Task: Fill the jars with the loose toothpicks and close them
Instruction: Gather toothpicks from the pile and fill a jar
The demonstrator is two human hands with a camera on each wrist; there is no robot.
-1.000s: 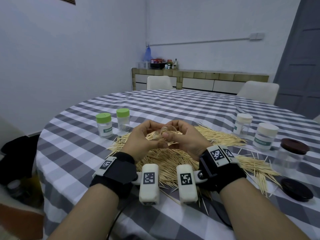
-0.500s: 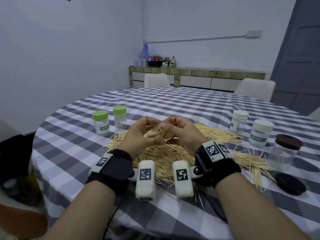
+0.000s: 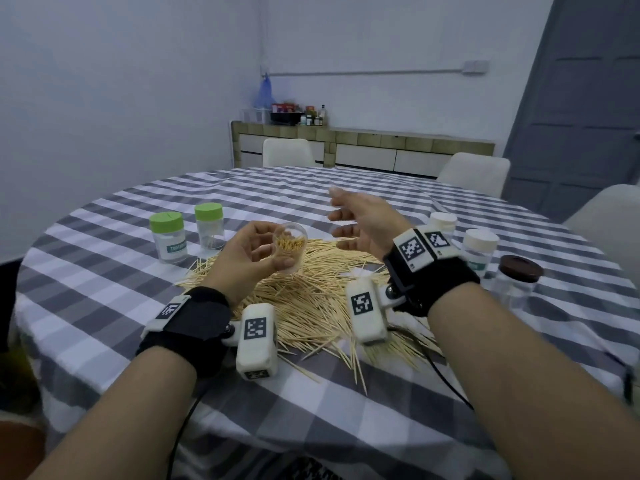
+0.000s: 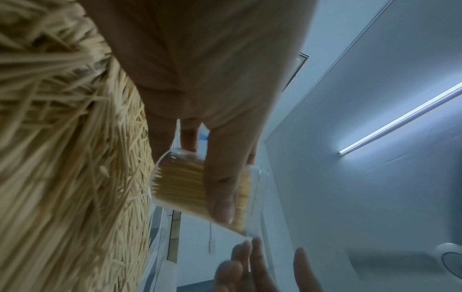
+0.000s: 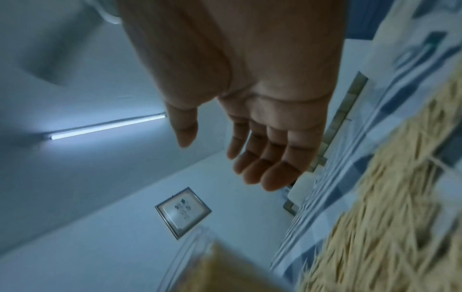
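My left hand (image 3: 256, 251) grips a small clear jar (image 3: 290, 249) packed with toothpicks, lidless, held above the loose toothpick pile (image 3: 311, 299). In the left wrist view the thumb lies across the jar (image 4: 190, 183) and the fingers curl behind it. My right hand (image 3: 360, 220) hovers empty just right of the jar, fingers spread and relaxed; the right wrist view shows its open palm (image 5: 262, 138) and the jar (image 5: 212, 272) at the bottom edge. Two green-lidded jars (image 3: 166, 237) (image 3: 209, 225) stand at the left. Two white-lidded jars (image 3: 479, 249) (image 3: 441, 223) and a brown-lidded jar (image 3: 519, 282) stand at the right.
The round table wears a grey and white checked cloth (image 3: 104, 292). Stray toothpicks (image 3: 356, 362) lie toward the near edge. White chairs (image 3: 287, 152) (image 3: 474, 173) stand on the far side before a low sideboard (image 3: 363, 147).
My right hand has let go of the jar and lifted away to the right, opening. The left hand keeps the filled jar and has tilted its mouth toward me.
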